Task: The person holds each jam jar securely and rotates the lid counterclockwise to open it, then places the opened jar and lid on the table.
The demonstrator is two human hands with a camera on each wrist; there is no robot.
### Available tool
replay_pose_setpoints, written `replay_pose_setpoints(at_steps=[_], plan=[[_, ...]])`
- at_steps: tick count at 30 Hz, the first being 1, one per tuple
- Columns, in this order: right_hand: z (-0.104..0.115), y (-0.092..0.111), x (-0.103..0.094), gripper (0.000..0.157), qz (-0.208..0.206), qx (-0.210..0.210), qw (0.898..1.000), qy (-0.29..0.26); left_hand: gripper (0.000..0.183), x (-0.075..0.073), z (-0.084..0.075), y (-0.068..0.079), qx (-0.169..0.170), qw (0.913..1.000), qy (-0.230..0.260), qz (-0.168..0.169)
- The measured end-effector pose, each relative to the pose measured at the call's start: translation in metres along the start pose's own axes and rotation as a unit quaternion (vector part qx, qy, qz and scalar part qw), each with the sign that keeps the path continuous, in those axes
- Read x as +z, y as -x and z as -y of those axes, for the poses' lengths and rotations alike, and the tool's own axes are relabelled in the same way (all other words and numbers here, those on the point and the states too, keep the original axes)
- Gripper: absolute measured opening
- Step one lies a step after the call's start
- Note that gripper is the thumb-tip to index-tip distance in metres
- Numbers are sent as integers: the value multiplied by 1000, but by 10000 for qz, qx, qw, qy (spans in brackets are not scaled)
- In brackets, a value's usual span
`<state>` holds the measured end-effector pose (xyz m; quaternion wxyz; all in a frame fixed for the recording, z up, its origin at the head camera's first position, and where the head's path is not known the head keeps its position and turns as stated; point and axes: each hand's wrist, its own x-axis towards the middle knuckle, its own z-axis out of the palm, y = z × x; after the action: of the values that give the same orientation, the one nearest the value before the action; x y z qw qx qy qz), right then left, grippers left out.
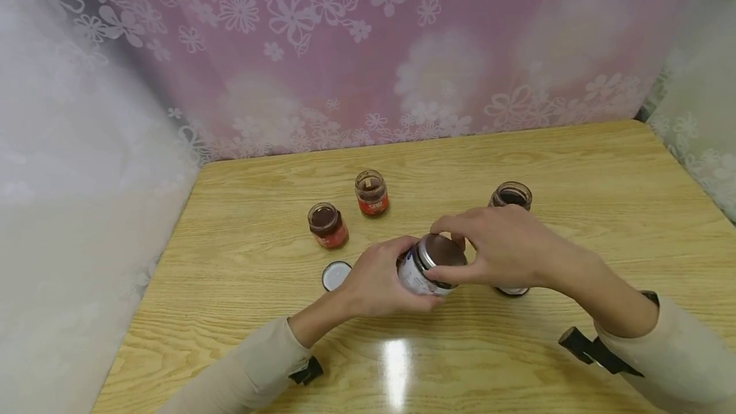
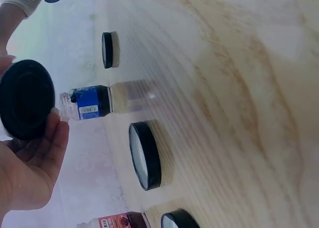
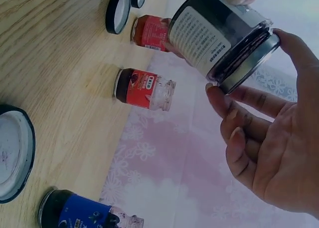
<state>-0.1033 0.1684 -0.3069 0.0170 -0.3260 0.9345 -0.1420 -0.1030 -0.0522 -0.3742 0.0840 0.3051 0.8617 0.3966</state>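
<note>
My left hand (image 1: 382, 280) grips a dark glass jar (image 1: 415, 275) with a white label, lifted over the table and tilted. Fingers and thumb of my right hand (image 1: 512, 245) pinch the edge of the lid (image 1: 443, 251), which sits at the jar's mouth. Up close in the right wrist view, the lid (image 3: 250, 63) has a silvery side, and the right fingertips (image 3: 215, 96) touch its rim. The left wrist view shows the black round base (image 2: 27, 99) of the held jar, with the left fingers curled around its side.
Two open red-labelled jars (image 1: 329, 225) (image 1: 372, 193) stand at the back left. An open blue-labelled jar (image 2: 89, 102) stands behind my right hand. Upturned lids lie on the wooden table (image 1: 259, 312): one by my left hand (image 1: 336, 275), another under my right (image 1: 512, 291).
</note>
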Motion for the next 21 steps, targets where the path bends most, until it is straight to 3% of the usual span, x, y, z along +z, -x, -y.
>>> replay_pose_setpoints(at_steps=[12, 16, 21], plan=[[-10, 6, -4, 61, 408, -837, 9937, -621, 64, -1, 9, 2, 407, 9981, 257, 391], [-8, 7, -4, 66, 461, -612, 9962, -413, 63, -2, 11, 1, 432, 9985, 78, 337], [-1, 6, -3, 71, 627, 98, 9976, -281, 64, -1, 11, 1, 355, 9989, -185, 251]])
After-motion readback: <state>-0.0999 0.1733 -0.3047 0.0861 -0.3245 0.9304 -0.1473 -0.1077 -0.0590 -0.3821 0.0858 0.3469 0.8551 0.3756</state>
